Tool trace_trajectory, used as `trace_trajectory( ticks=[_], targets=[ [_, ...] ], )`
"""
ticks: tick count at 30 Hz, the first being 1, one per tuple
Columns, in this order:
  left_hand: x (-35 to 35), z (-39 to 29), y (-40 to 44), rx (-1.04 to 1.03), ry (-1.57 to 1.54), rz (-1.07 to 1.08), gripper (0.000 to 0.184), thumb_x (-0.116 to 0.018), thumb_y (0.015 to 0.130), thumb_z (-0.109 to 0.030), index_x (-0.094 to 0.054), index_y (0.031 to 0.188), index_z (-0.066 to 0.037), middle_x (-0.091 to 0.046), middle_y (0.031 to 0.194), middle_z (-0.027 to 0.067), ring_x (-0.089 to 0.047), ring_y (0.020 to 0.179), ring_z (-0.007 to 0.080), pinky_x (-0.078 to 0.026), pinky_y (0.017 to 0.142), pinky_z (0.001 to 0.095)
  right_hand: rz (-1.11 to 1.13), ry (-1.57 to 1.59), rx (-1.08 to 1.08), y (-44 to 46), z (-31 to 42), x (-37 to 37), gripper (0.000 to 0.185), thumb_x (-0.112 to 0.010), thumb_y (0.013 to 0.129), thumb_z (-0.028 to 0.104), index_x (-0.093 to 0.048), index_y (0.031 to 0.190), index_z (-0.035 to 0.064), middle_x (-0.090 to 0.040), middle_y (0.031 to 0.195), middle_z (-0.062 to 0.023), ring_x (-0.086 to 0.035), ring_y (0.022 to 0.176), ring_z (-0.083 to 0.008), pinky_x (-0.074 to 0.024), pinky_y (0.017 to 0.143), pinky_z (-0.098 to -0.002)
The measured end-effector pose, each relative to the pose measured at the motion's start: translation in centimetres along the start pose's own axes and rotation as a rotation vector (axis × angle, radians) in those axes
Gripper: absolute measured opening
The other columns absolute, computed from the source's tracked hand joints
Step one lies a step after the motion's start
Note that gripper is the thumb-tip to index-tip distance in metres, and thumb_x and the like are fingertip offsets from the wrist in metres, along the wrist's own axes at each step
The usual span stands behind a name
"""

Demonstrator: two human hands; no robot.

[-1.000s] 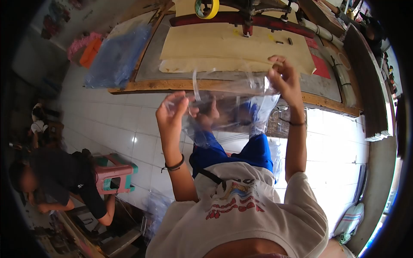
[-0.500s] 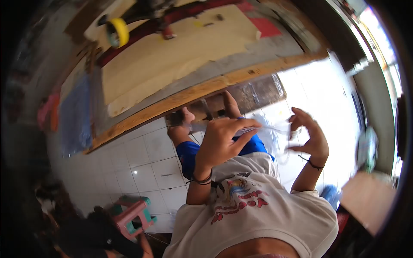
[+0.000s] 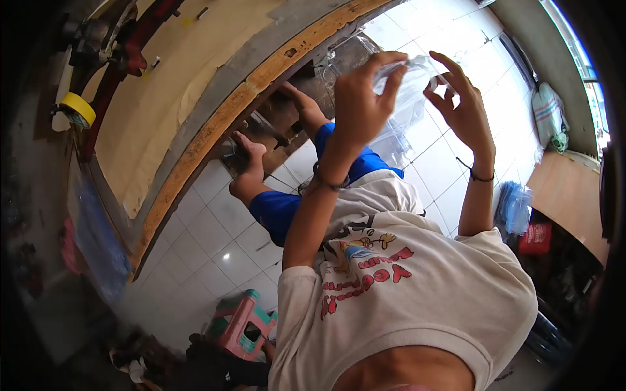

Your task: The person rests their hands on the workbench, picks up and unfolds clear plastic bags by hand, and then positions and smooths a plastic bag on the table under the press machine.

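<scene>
A thin clear plastic bag [image 3: 407, 85] is stretched between my two hands, raised over the white tiled floor. My left hand [image 3: 365, 101] pinches its left side between thumb and fingers. On the other side, the fingertips of my right hand [image 3: 464, 107] are closed on its right edge, with the fingers bent. The bag is see-through, so its lower edge is hard to make out against the tiles. My bare feet and blue shorts show below the worktable's edge.
The worktable [image 3: 238, 98] has a worn wooden edge and a tan sheet on top. A yellow tape roll [image 3: 78, 109] sits by a dark metal device [image 3: 98, 49]. A pink and green stool [image 3: 244, 326] stands near a person in dark clothing. Blue plastic [image 3: 513, 207] lies at right.
My view has turned, so the table now runs more steeply at left. Both hands have risen in view, and my right hand has closed onto the plastic.
</scene>
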State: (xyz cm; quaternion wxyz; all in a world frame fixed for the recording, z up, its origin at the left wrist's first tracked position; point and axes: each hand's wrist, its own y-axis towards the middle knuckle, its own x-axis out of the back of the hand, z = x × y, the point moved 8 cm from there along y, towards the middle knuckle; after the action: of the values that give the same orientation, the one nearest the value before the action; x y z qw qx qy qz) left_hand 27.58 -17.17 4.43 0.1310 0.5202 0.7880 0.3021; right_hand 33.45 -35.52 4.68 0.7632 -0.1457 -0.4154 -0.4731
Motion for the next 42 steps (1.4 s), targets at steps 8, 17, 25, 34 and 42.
trace_trajectory(
  ticks=[8,17,25,34,42],
  targets=[
    [5.0,14.8,-16.0,0.553,0.148,0.107,0.045,-0.066,0.097,-0.02,-0.054,0.135,0.002,-0.065,0.127,0.0214,-0.062,0.121,0.027,-0.046,0.102,0.0366,0.019,-0.136,0.032,1.8,-8.7,-2.6,0.019,-0.06,0.093,0.002,-0.066,0.111,0.006,-0.072,0.102,-0.0092,-0.066,0.08,-0.025,-0.053,0.078,-0.0374],
    [13.7,17.3,-33.7,1.143,-0.08,-0.109,0.032,-0.056,0.103,-0.025,-0.062,0.126,-0.003,-0.07,0.108,0.0076,-0.063,0.09,0.0105,-0.048,0.078,0.0249,0.294,0.001,0.001,3.7,-14.5,-11.4,0.025,-0.057,0.092,0.001,-0.062,0.117,0.007,-0.07,0.1,-0.0115,-0.069,0.094,-0.0271,-0.0551,0.082,-0.0405],
    [13.4,20.5,-36.7,1.289,0.049,0.018,0.031,-0.059,0.101,-0.025,-0.064,0.123,-0.003,-0.07,0.102,0.0095,-0.065,0.088,0.0174,-0.05,0.079,0.0288,0.571,-0.015,-0.041,5.0,-25.2,-22.3,0.03,-0.055,0.089,-0.004,-0.064,0.115,0.0084,-0.073,0.102,-0.0139,-0.07,0.1,-0.0304,-0.055,0.085,-0.0411],
    [13.7,20.4,-36.4,1.343,0.076,-0.014,0.03,-0.058,0.101,-0.022,-0.064,0.124,-0.003,-0.067,0.097,0.0038,-0.06,0.084,0.0104,-0.047,0.071,0.0253,0.354,-0.153,0.098,2.0,-22.3,-21.4,0.032,-0.058,0.091,0.008,-0.057,0.122,0.0107,-0.068,0.075,-0.0135,-0.067,0.067,-0.0351,-0.0532,0.064,-0.0463],
    [13.6,22.2,-37.5,1.281,0.169,0.063,0.032,-0.063,0.098,-0.027,-0.067,0.118,-0.003,-0.071,0.099,0.0146,-0.068,0.092,0.0237,-0.052,0.082,0.0335,0.897,-0.364,0.004,-22.2,-39.0,-33.2,0.056,-0.069,0.081,0.023,-0.054,0.132,0.0046,-0.065,0.119,-0.0228,-0.059,0.118,-0.0385,-0.0481,0.101,-0.0475]
  ],
)
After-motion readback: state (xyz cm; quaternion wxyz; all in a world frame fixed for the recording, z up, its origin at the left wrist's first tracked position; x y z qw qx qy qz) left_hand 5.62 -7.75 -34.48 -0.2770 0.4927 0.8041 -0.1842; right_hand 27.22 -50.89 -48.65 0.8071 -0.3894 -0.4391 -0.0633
